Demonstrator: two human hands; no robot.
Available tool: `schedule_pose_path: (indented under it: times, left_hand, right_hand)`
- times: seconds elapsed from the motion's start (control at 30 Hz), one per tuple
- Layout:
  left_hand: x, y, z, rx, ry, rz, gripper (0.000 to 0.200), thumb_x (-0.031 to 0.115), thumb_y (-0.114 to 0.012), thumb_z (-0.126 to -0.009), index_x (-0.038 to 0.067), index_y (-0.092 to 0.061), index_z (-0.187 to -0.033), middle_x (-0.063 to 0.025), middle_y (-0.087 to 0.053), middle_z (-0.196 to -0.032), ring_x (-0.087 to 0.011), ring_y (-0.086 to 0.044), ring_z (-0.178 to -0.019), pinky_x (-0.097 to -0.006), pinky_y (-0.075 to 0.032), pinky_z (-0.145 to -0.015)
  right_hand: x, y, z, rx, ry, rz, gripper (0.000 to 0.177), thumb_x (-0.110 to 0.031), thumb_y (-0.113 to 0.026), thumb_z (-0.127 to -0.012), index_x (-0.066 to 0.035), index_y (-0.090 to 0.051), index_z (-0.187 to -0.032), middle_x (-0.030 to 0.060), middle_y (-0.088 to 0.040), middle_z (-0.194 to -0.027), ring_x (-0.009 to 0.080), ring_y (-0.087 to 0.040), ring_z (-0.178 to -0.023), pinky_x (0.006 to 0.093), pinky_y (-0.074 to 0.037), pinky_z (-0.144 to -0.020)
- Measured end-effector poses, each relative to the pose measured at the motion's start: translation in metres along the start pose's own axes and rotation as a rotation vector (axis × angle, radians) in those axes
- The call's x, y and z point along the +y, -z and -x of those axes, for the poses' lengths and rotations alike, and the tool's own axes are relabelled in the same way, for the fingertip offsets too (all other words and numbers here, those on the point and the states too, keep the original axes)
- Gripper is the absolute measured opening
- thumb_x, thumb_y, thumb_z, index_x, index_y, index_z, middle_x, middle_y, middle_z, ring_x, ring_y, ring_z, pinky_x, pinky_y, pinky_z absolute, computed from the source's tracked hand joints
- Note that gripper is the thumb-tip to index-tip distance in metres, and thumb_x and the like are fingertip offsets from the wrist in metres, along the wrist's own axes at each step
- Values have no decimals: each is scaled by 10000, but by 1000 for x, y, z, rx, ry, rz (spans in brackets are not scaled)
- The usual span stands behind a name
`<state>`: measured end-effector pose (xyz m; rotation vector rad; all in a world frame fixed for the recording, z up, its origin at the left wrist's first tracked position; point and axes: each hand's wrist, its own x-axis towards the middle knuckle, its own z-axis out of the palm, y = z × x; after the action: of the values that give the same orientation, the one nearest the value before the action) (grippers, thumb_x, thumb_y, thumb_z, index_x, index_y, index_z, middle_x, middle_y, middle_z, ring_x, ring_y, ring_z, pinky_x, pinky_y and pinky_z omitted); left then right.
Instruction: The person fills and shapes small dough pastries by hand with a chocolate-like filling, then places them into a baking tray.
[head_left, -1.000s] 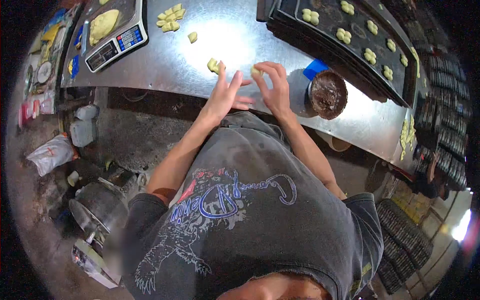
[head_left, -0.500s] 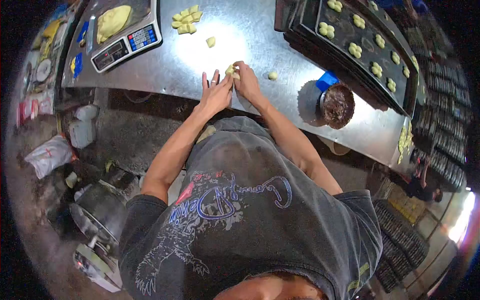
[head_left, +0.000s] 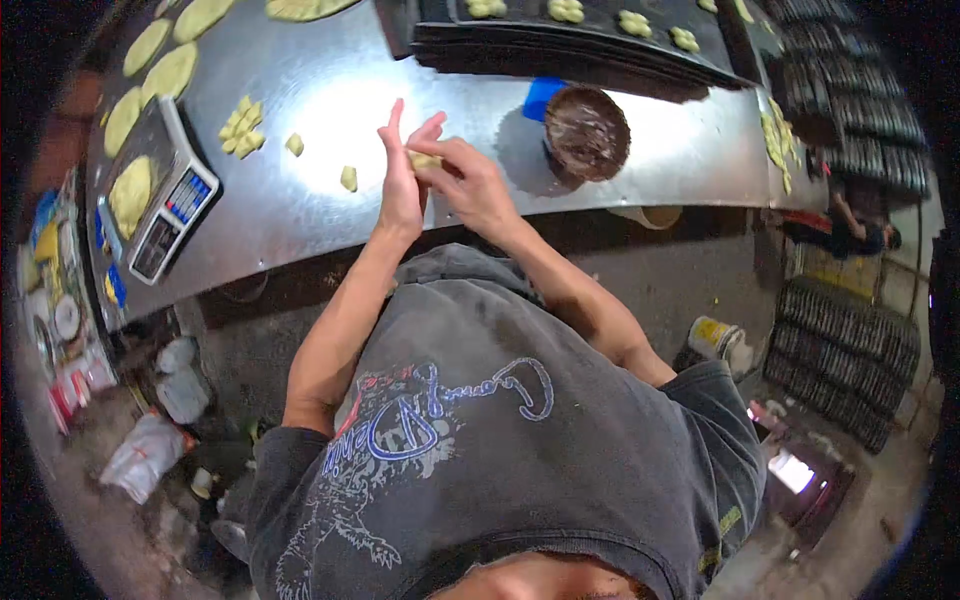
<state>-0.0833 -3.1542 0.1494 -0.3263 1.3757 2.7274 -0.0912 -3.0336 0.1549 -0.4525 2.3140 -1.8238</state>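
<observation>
Over the table's near edge, my left hand (head_left: 402,192) is upright with its fingers stretched out, palm turned towards the other hand. My right hand (head_left: 470,185) has its fingers curled on a small piece of yellow dough (head_left: 425,161), pressed against the left palm and partly hidden. Just left of the hands lies a loose dough piece (head_left: 349,179). A second cut piece (head_left: 294,144) rests farther left, beside a cluster of dough pieces (head_left: 241,128) that sit against each other.
A digital scale (head_left: 178,215) carries a dough slab (head_left: 131,195) at left, with flat dough sheets (head_left: 168,72) behind. Right of my hands stand a brown-coated bowl (head_left: 588,134) and a blue object (head_left: 542,98). Stacked trays (head_left: 580,52) hold clustered dough balls. A person (head_left: 862,228) is far right.
The view has swung, so the trays and bowl appear farther left. My hands, earlier low together at the tabletop, now have the palms facing, with the left fingers raised.
</observation>
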Motion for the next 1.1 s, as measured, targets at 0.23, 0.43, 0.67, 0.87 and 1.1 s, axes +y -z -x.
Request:
schedule_pose_path:
  times: [0.23, 0.43, 0.67, 0.87, 1.1]
  left_hand:
    - [0, -79, 2, 8, -897, -824, 659, 559, -182, -1061, 87, -346, -1490, -114, -530, -1431, -268, -455, -1335, -452, -192, -1172]
    - [-22, -104, 5, -249, -1261, -1011, 584, 631, -510, -917, 99, -636, -1122, -46, -715, -1165, -291, -675, -1104, -504, -199, -1196]
    - [-121, -119, -8, -394, -906, -990, 1048, 571, -763, -790, 41, -236, -1525, -217, -330, -1560, -422, -314, -1436, -532, -238, -1182]
    - [-226, -83, -31, -60, 385, -162, 1001, 673, -382, -979, 72, 164, -1564, -236, -186, -1611, -373, -240, -1482, -467, -229, -1196]
    - [-223, -122, -46, 180, 488, 260, 1000, 761, -216, -956, 62, 156, -1567, -243, -110, -1630, -362, -288, -1462, -463, -269, -1182]
  right_hand:
    - [-28, 70, 1, 145, 141, -66, 195, -116, -736, -888, -46, -719, -1068, 65, -671, -996, 178, -630, -894, 316, -516, -786]
    - [-15, 103, 56, -64, -306, -1150, 324, -106, -705, -925, -29, -592, -1219, 34, -657, -1076, 142, -644, -970, 304, -534, -826]
    - [33, 194, 51, -140, -296, -500, 172, -200, -636, -984, -67, -624, -1092, 15, -641, -898, 84, -598, -790, 237, -491, -659]
    - [134, 234, 12, 82, -22, 549, 181, -208, -553, -993, -36, -590, -1034, 224, -686, -876, 349, -701, -845, 427, -550, -718]
    - [187, 206, -2, -37, -198, 888, 222, -226, -538, -960, -25, -554, -1053, 300, -667, -859, 470, -667, -826, 543, -513, -720]
